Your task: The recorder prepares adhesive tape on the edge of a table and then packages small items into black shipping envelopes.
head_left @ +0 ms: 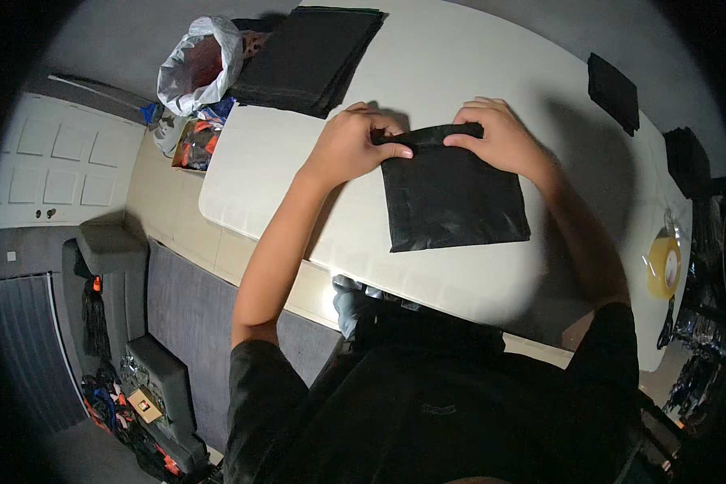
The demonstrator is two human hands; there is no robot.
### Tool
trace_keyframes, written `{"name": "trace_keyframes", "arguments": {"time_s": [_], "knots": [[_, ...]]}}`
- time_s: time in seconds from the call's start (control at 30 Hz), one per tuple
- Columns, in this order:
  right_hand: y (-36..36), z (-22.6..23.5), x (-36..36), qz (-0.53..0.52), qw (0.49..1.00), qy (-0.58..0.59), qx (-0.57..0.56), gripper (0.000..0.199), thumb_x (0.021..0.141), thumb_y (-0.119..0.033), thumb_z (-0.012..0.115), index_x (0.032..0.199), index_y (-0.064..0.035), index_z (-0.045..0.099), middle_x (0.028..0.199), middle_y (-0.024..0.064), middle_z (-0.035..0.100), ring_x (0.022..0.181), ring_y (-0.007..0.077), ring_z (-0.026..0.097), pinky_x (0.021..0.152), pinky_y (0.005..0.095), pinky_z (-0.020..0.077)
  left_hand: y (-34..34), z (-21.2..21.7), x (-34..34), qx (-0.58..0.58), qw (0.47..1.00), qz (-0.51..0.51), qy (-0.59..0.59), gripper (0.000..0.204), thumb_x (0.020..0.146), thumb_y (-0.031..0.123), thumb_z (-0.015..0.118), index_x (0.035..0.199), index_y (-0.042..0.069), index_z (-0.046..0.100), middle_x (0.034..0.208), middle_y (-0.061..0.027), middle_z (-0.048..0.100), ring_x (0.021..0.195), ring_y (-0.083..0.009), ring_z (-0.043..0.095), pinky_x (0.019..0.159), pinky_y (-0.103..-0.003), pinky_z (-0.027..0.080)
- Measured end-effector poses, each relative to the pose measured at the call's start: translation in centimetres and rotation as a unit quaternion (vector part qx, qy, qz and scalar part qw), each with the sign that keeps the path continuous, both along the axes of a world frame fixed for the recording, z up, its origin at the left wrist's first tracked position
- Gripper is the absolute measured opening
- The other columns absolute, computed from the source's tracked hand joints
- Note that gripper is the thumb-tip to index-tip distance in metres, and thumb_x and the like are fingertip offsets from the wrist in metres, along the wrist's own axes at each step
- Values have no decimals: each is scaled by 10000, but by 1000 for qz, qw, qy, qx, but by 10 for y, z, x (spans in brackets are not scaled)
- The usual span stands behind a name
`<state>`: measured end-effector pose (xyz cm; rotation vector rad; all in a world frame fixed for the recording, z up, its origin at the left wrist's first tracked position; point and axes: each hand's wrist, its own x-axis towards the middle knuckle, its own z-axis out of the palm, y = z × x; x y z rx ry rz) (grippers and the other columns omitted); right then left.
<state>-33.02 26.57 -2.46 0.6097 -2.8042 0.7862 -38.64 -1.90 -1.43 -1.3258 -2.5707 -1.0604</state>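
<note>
A flat black bag (456,198), slightly shiny, lies on the white table in front of me. Its far edge is folded over into a narrow strip. My left hand (355,143) pinches the left end of that fold, thumb on top. At the fold's right end, my right hand (496,135) grips in the same way, with the thumb pressed on the near side. The fingers beneath the fold are partly hidden. Beyond my left hand, a stack of flat black bags (310,60) rests at the far left of the table.
The white table (282,169) carries a smaller black stack (613,93) at its far right and a roll of tape (664,268) near its right end. A white plastic sack (200,66) stands past the left edge, above a filled box (192,147). A grey sofa (157,363) sits lower left.
</note>
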Motion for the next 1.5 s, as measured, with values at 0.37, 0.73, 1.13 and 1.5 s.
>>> {"name": "trace_keyframes", "arguments": {"time_s": [0.37,0.73,1.13,1.5], "knots": [[66,-3,18,-11,994,-76,-81,227,829,-107,870,913,17,700,806,65,633,751,148,527,715,312,442,-6,-5,-5,6,999,-13,-39,431,692,323,969,902,6,767,850,-103,687,847,-255,613,765,-383,508],[53,-3,20,20,994,17,-103,272,852,-196,880,996,-14,737,883,73,691,772,172,578,725,330,480,-8,-2,-5,-36,995,-27,-93,568,598,372,1003,1011,30,816,986,-142,739,961,-280,649,841,-379,549],[63,-6,21,41,994,-25,-101,210,845,-168,864,940,-16,755,909,91,704,862,228,663,762,363,509,-6,8,-1,8,994,-61,-91,340,677,212,965,947,53,836,836,-88,744,860,-247,645,757,-369,562],[16,17,32,82,994,74,2,209,841,-107,835,1036,-65,773,965,33,697,971,221,637,975,381,430,-8,9,2,14,989,-62,-136,272,724,169,933,962,67,849,834,-114,766,800,-241,647,792,-382,564]]}}
